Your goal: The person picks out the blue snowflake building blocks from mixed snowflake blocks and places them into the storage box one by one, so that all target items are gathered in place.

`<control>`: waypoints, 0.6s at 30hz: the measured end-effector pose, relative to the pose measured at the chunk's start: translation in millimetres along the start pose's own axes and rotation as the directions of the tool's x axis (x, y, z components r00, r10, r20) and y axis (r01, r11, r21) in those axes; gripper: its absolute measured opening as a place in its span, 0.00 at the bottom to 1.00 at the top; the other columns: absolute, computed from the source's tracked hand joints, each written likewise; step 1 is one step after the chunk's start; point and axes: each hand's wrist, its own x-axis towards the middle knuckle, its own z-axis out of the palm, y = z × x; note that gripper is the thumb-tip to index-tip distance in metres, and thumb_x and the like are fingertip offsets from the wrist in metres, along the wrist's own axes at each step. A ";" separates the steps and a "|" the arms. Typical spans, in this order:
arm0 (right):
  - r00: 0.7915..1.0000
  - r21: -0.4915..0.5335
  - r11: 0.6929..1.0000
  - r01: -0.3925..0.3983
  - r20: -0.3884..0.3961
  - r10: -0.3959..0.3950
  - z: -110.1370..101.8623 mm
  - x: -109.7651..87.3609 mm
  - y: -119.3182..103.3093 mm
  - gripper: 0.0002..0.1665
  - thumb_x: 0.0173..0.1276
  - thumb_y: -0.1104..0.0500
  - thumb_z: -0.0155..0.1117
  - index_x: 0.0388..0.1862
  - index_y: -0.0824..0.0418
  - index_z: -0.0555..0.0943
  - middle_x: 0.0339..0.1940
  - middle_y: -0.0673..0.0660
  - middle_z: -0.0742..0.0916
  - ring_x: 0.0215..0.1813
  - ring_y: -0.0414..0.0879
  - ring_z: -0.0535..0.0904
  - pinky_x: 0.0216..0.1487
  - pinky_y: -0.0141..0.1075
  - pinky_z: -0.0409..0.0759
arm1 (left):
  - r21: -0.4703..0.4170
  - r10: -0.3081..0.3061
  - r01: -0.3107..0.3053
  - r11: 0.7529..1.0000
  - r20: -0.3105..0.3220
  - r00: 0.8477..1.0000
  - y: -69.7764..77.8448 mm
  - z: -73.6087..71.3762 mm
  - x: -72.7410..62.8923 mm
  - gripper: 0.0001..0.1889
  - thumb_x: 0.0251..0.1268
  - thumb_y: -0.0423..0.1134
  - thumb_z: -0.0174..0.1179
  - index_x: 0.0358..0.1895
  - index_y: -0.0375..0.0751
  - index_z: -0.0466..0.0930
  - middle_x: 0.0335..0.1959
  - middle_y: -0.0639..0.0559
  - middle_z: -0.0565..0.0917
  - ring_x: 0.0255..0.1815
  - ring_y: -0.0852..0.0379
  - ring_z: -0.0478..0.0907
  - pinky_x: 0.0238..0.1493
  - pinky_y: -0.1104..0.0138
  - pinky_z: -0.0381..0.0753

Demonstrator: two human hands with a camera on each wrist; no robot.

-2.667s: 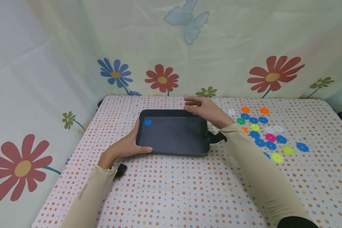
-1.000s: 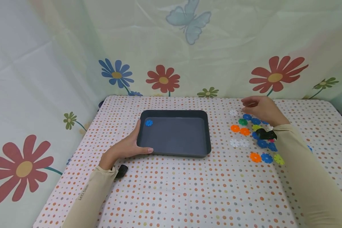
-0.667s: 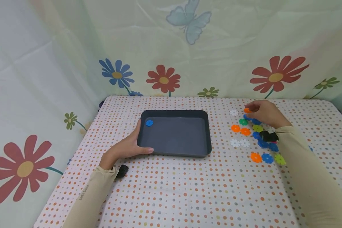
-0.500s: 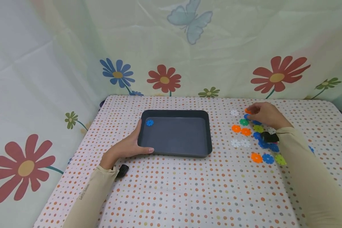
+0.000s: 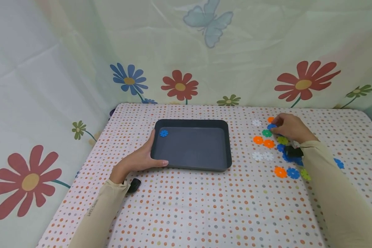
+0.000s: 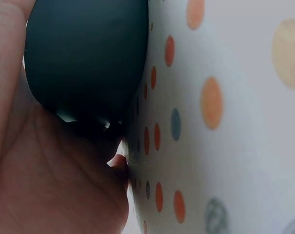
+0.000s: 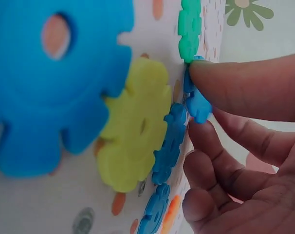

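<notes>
"Hanging behind everything is a backdrop (image 5: 254, 38) printed with flowers and a butterfly; below it stands a table (image 5: 210, 206) with a dotted cover."

"And on the table?"

"A dark grey tray (image 5: 192, 151), left of the middle. One blue disc (image 5: 164, 133) lies flat inside it, near the far left corner."

"How are the person's hands?"

"The left hand (image 5: 139, 158) is spread wide against the tray's left end, thumb straight along the near wall; some of its fingers are hidden. The right hand (image 5: 291, 127) is well apart from the tray, thumb and fingertip closed on another blue piece (image 7: 199, 103)."

"Is that one clear of the table?"

"Nobody can tell. It looks tilted, just beside a green piece (image 5: 267, 133)."

"What else lies around that hand?"

"More notched discs: two orange ones (image 5: 258, 140) side by side, two white ones (image 5: 257, 156) nearer the person, and a lone blue one (image 5: 339, 163) beyond the right forearm."
</notes>
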 end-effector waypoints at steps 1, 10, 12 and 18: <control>1.000 0.003 1.000 0.005 -0.004 -0.005 0.1 -0.6 0.3 0.23 0.78 0.66 0.66 0.61 0.81 0.71 0.56 0.79 0.76 0.55 0.73 0.71 0.63 0.68 0.73 | 0.001 -0.001 0.001 1.000 0.001 1.000 -0.2 0.0 0.2 0.75 0.60 0.64 0.77 0.86 0.57 0.15 0.88 0.52 0.27 0.88 0.45 0.35 0.80 0.39 0.52; 0.991 -0.005 0.996 0.085 -0.100 -0.085 0.2 -1.9 0.1 0.13 0.78 0.70 0.60 0.56 0.78 0.78 0.51 0.77 0.81 0.51 0.71 0.73 0.60 0.66 0.75 | -0.005 0.011 -0.011 1.000 -0.003 1.000 -1.4 0.7 2.3 0.76 0.59 0.64 0.77 0.86 0.58 0.14 0.88 0.53 0.26 0.88 0.47 0.36 0.80 0.40 0.52; 0.990 0.005 0.996 0.085 -0.115 -0.084 -0.8 -3.1 -1.4 0.13 0.79 0.70 0.59 0.56 0.77 0.79 0.51 0.77 0.82 0.51 0.70 0.74 0.58 0.65 0.76 | 0.001 0.007 -0.007 1.000 -0.003 1.000 -0.9 0.5 2.3 0.76 0.59 0.64 0.77 0.86 0.58 0.14 0.88 0.53 0.27 0.88 0.46 0.36 0.80 0.40 0.52; 0.986 0.063 0.993 0.098 -0.145 -0.088 -1.3 -6.0 -8.2 0.15 0.80 0.68 0.58 0.58 0.77 0.81 0.53 0.77 0.83 0.50 0.68 0.75 0.56 0.61 0.77 | 0.008 0.006 -0.006 1.000 -0.003 1.000 -0.5 0.5 1.2 0.76 0.60 0.63 0.77 0.86 0.55 0.15 0.88 0.51 0.26 0.88 0.44 0.34 0.80 0.38 0.51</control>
